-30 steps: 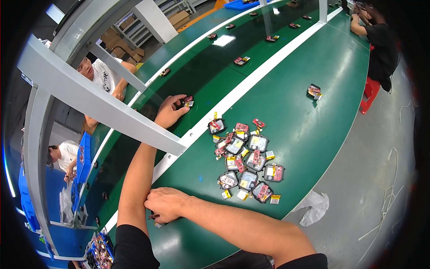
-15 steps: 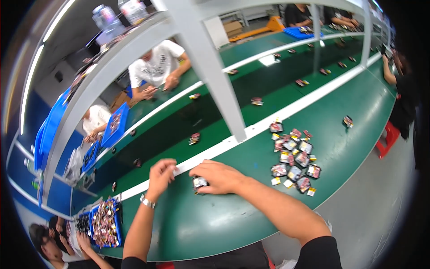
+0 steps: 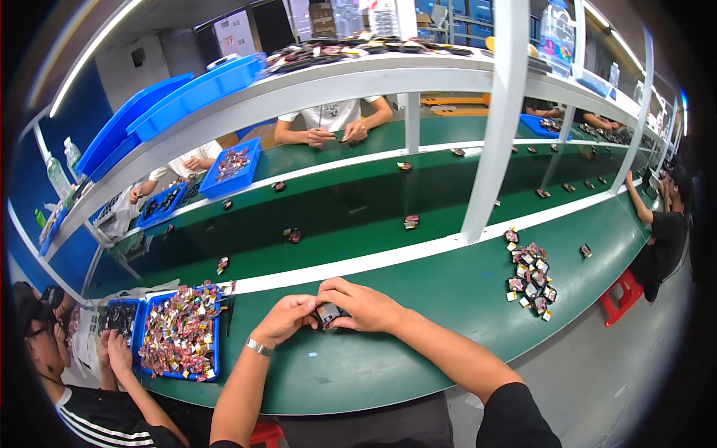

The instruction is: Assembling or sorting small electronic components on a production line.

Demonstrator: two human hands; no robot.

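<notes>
Left hand (image 3: 286, 319) newly beside right hand (image 3: 367, 308), both clamped on 1 casing (image 3: 328, 314) between rail (image 3: 299, 277) and tabletop edge (image 3: 328, 410)

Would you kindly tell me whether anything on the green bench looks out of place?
Mildly, yes: one small device lies alone to the right of the loose cluster of devices on the green bench, so it looks stray. Any damage would be too small to see.

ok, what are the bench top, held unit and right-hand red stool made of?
Bench top: green, semi-gloss, perhaps laminate or matting; soft reflections show.
Held unit: dark rim, probably plastic, looks moulded; greyish face, material unclear.
Red stool: likely moulded plastic, smooth, evenly coloured.
</notes>
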